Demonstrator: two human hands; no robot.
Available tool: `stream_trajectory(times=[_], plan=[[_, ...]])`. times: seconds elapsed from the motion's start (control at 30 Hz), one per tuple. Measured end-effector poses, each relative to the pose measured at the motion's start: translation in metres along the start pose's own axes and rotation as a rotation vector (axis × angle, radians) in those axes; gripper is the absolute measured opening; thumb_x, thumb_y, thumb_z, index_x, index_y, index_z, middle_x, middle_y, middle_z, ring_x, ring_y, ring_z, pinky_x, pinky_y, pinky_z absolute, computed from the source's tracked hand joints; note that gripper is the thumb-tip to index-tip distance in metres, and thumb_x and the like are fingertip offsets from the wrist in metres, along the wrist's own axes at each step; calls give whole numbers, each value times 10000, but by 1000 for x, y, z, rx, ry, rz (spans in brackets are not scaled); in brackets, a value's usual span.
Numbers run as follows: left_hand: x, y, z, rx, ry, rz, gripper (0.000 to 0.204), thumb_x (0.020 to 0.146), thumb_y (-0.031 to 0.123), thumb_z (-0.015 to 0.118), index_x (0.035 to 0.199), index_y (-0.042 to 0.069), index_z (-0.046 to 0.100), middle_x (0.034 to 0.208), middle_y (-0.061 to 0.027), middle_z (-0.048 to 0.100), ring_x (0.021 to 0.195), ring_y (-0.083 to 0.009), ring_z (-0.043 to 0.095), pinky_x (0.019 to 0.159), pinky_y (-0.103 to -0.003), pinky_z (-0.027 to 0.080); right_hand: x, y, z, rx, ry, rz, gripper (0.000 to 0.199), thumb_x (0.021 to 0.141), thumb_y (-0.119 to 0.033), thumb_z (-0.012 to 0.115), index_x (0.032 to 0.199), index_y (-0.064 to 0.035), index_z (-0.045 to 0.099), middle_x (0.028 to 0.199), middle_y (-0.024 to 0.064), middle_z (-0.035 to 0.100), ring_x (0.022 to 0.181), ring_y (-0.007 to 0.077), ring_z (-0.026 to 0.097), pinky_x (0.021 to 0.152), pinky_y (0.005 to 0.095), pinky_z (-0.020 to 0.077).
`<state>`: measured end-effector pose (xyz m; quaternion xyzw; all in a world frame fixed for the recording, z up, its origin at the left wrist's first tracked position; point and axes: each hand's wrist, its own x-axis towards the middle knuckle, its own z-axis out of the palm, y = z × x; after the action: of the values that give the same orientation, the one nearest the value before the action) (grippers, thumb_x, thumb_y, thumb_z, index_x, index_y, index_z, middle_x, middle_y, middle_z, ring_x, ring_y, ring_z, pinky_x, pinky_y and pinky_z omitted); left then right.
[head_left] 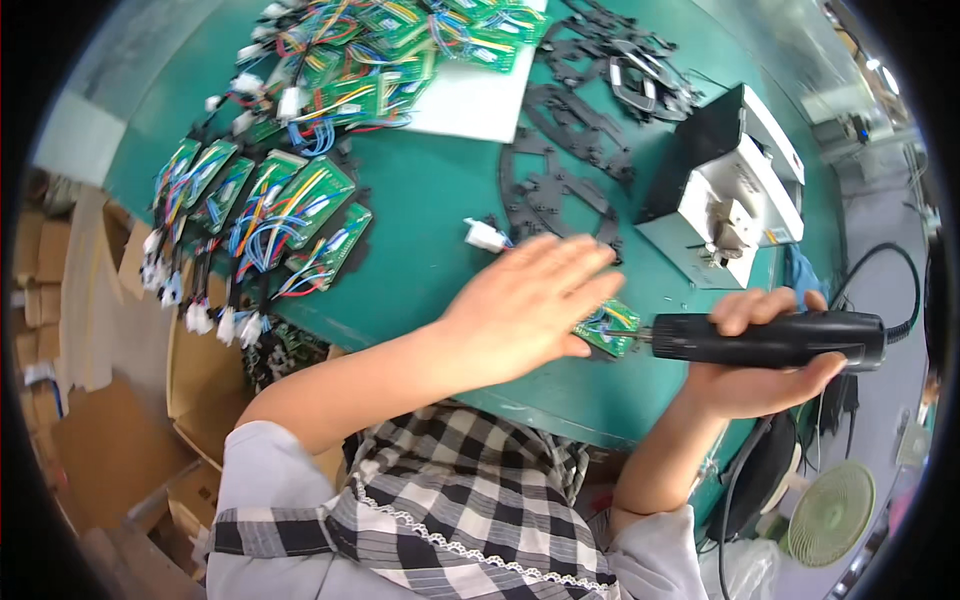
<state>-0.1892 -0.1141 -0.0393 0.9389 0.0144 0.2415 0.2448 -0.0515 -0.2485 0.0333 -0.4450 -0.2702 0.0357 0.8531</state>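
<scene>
My right hand [740, 392] is closed round a black electric screwdriver [780, 340] held nearly level. Its thin bit points left and meets the edge of a green circuit board [622, 322] with coloured wires. Flat over that board's left part lies my left hand [525, 308], its fingers stretched out and hiding much of the board. A white connector plug [487, 236] sticks out beyond the far side of this hand. Just past the fingertips lies a curved black plastic frame [535, 185].
Wired circuit boards [310, 200] stand in a row at the left, with more piled [380, 60] behind, partly on a white sheet [468, 105]. Black plastic frames [590, 50] lie at the far side. A metal screw-feeder box [700, 215] stands right; the screwdriver's cable [905, 260] loops beyond it.
</scene>
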Motion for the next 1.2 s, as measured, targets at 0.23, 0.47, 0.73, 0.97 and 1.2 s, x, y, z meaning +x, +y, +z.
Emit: stream_trajectory(times=[0.23,0.47,0.73,0.97,1.2], plan=[[-9,2,-70,129,106,-123,466,645,234,810,1042,75,624,1028,-56,583,943,-257,575,802,-371,504,16,-9,-34,138,-82,137,559,932,-560,441,1138,-46,519,735,103,504,525,179,476,481,300,370],[-126,-140,-257,691,362,-985,435,853,365,664,1132,33,623,1012,-135,659,930,-234,609,858,-321,460,26,-20,-64,35,126,144,513,926,-546,477,1090,-62,519,720,87,497,525,172,457,493,288,354],[-48,-87,-215,760,366,-654,331,906,297,607,1141,67,639,1156,-114,623,1095,-255,570,916,-360,436,26,-4,-47,82,186,173,535,930,-576,454,1110,-78,524,679,82,515,472,184,458,460,324,392],[116,-88,-58,297,-194,-379,267,844,334,642,966,100,684,890,-75,691,859,-275,653,724,-400,500,20,6,-51,113,198,217,519,953,-548,427,1104,-54,473,635,84,499,453,196,489,455,346,437],[226,-99,33,441,-93,-426,614,821,615,596,1059,58,697,1054,-150,662,1023,-290,621,842,-406,500,23,0,-57,150,294,216,511,968,-543,385,1107,-58,471,633,85,496,440,189,489,432,334,428]])
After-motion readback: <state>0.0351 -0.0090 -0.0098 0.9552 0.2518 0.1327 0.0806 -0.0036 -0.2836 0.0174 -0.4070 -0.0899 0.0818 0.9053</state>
